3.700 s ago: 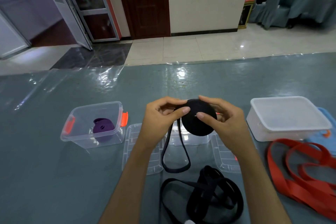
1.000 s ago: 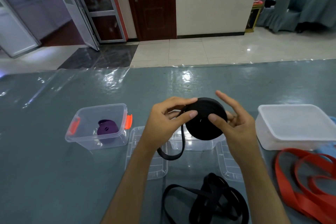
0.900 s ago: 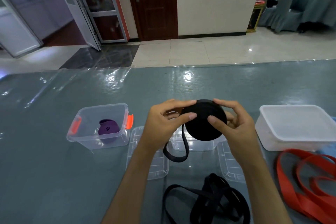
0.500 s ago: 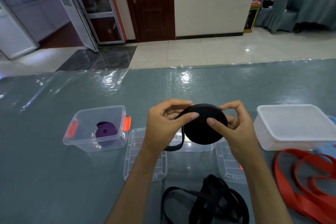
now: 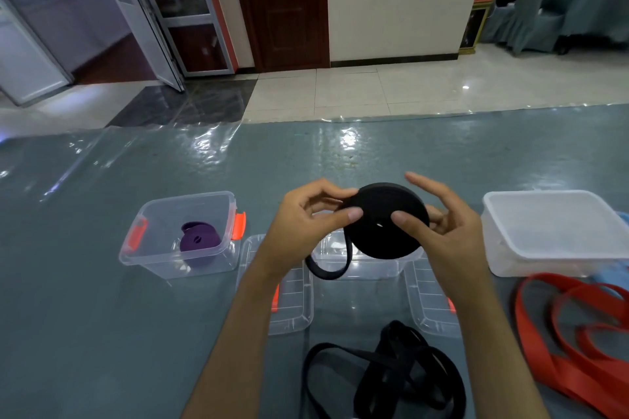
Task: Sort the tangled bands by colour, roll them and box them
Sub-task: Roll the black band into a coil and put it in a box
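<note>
One purple roll (image 5: 196, 243) already sits in the clear box (image 5: 185, 234) toward the counter's (image 5: 85, 316) left edge. We hold the black roll (image 5: 386, 219) above an open box (image 5: 367, 265) at mid-counter: our left hand (image 5: 306, 224) pinches its rim, our right hand (image 5: 442, 231) presses thumb against its face, forefinger lifted. Only a short tail (image 5: 328, 265) hangs unwound. Left to do, we judge: the loose black bands (image 5: 384, 374) at the near edge and red bands (image 5: 578, 333) at the right.

dark wooden door (image 5: 289, 6) | draped chairs (image 5: 558, 0) | tiled floor (image 5: 374, 91) | glass door (image 5: 163, 10)
</note>
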A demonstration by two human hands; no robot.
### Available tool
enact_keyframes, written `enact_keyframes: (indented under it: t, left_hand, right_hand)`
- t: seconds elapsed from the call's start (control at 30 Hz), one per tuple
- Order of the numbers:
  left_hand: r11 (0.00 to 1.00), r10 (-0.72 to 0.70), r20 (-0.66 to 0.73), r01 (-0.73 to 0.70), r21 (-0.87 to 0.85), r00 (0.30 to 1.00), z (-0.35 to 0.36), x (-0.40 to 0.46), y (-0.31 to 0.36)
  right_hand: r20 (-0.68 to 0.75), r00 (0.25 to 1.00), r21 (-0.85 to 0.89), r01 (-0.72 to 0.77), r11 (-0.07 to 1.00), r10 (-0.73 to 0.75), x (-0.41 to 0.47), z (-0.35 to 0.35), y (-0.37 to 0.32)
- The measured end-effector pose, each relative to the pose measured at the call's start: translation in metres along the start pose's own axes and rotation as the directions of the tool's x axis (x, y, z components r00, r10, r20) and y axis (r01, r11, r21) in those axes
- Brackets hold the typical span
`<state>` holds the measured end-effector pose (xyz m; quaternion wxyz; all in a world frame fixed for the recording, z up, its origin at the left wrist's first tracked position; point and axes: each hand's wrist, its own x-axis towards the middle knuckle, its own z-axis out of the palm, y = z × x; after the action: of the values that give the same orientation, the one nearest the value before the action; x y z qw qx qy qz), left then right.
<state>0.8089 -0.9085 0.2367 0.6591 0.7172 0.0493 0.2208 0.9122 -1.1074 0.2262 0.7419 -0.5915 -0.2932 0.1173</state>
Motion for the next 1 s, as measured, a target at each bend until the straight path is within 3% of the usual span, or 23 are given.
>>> enact_keyframes:
  t: [0.1, 0.2, 0.3, 0.4, 0.53, 0.63, 0.77, 0.83, 0.9, 1.0]
  left_hand:
    - [0.999, -0.017, 0.118, 0.013, 0.04, 0.993, -0.006, 0.0, -0.001]
    - [0.999, 0.035, 0.041, -0.035, -0.006, 0.999, 0.005, -0.003, -0.002]
    - [0.997, 0.056, 0.005, -0.056, -0.059, 0.998, 0.013, -0.001, -0.004]
    - [0.999, 0.034, 0.087, -0.031, -0.037, 0.996, 0.01, 0.003, -0.003]
    - [0.996, 0.082, 0.008, -0.082, -0.022, 0.997, 0.007, 0.001, -0.007]
    - [0.999, 0.045, -0.049, -0.045, 0.008, 0.998, 0.008, -0.001, -0.013]
    - [0.999, -0.039, 0.066, 0.038, 0.014, 0.997, 0.005, -0.005, -0.022]
    - [1.0, -0.023, 0.053, 0.024, -0.013, 0.998, 0.003, -0.006, -0.025]
    - [0.999, -0.01, -0.008, 0.01, -0.041, 1.0, 0.003, -0.007, -0.026]
    - [0.999, -0.021, -0.038, 0.02, -0.032, 0.999, 0.004, -0.006, -0.029]
  right_hand:
    - [0.024, 0.997, 0.031, -0.075, 0.997, 0.074, -0.001, -0.007, -0.001]
    - [0.1, 0.983, 0.041, -0.158, 0.987, 0.153, 0.0, -0.006, 0.001]
    - [-0.021, 1.0, -0.033, -0.012, 0.999, 0.011, -0.001, -0.001, 0.003]
    - [-0.109, 0.989, -0.08, 0.09, 0.993, -0.099, 0.002, 0.0, 0.006]
    - [-0.003, 0.999, 0.052, -0.05, 0.997, 0.05, 0.003, -0.002, 0.005]
    - [0.117, 0.985, 0.029, -0.133, 0.991, 0.129, 0.006, -0.011, 0.007]
    - [0.005, 1.0, -0.011, -0.029, 1.0, 0.029, 0.004, -0.01, 0.015]
    - [-0.031, 0.998, 0.01, -0.046, 0.999, 0.046, 0.003, -0.008, 0.018]
    - [0.042, 0.991, 0.031, -0.13, 0.991, 0.129, 0.001, -0.008, 0.019]
    - [0.089, 0.981, -0.096, -0.162, 0.982, 0.171, -0.002, -0.008, 0.021]
